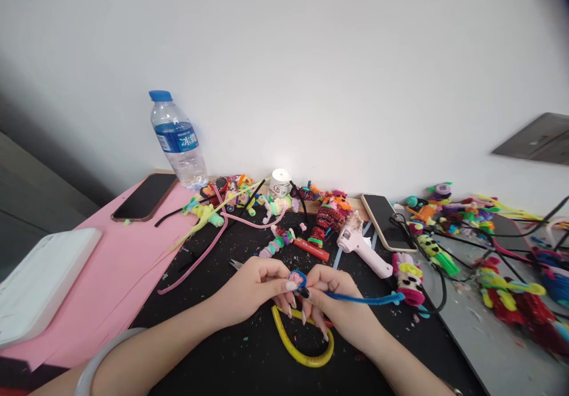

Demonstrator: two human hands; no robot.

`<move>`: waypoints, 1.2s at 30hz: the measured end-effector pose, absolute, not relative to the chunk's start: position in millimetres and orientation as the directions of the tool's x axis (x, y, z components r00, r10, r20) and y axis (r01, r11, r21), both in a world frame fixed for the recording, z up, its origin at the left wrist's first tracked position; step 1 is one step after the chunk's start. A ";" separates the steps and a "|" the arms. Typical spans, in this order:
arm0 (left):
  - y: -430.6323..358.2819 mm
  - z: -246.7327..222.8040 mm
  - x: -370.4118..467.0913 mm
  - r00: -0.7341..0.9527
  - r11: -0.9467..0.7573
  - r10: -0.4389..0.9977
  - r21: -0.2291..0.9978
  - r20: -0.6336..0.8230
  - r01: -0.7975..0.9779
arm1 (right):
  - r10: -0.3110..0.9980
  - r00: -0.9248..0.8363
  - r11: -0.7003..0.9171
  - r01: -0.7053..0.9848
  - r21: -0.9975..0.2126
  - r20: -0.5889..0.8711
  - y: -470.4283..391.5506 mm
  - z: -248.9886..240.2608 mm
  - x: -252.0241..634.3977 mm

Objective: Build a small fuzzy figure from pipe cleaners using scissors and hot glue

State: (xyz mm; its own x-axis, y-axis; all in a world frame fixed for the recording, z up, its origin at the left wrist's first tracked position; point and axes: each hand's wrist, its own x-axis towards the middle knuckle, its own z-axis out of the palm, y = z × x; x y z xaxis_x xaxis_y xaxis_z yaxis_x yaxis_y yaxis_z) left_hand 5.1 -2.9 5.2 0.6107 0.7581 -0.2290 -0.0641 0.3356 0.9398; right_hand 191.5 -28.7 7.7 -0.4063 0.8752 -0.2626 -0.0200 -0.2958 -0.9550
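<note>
Between my two hands is a blue pipe cleaner (364,299), its end coiled around a small pink fuzzy piece (296,277). My left hand (258,289) pinches the coil from the left, thumb and fingertips closed on it. From the other side my right hand (340,298) grips the same coil, and the loose blue tail runs out to the right over that hand. Beneath them lies a yellow curved handle (306,359) on the black mat (231,354). Metal blade tips (236,264) poke out above my left hand; whether they join the yellow handle is hidden.
A pink glue gun (367,251), a red stick (312,250) and several pipe-cleaner figures (276,242) lie beyond my hands. A paper cup (280,182) and water bottle (180,141) stand by the wall. Phones (144,197) and black cables (444,283) flank the mat.
</note>
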 end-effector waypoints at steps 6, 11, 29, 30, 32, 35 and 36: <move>-3.0 6.1 5.7 0.606 0.316 0.765 0.947 -0.220 -0.055 | 0.869 -0.422 -0.320 -0.078 -0.944 -0.259 -27.9 7.6 192.9; -2.3 6.3 6.1 0.585 0.292 0.782 0.956 -0.215 -0.039 | 0.864 -0.462 -0.287 -0.122 -0.950 -0.201 -27.2 5.9 195.5; -2.8 8.0 5.4 0.579 0.274 0.792 0.960 -0.193 -0.054 | 0.849 -0.498 -0.264 -0.108 -0.958 -0.178 -27.9 5.7 197.9; -2.8 7.6 5.4 0.582 0.274 0.790 0.960 -0.192 -0.055 | 0.846 -0.498 -0.267 -0.091 -0.959 -0.188 -28.0 6.6 197.6; -2.8 7.3 5.5 0.587 0.274 0.787 0.960 -0.190 -0.058 | 0.844 -0.497 -0.267 -0.062 -0.962 -0.202 -28.3 8.0 197.2; -3.4 8.5 5.8 0.584 0.269 0.790 0.962 -0.188 -0.054 | 0.842 -0.493 -0.264 -0.022 -0.964 -0.219 -28.3 9.0 196.5; -3.7 9.1 6.0 0.582 0.266 0.792 0.962 -0.187 -0.053 | 0.841 -0.492 -0.262 -0.009 -0.965 -0.224 -28.2 9.3 196.2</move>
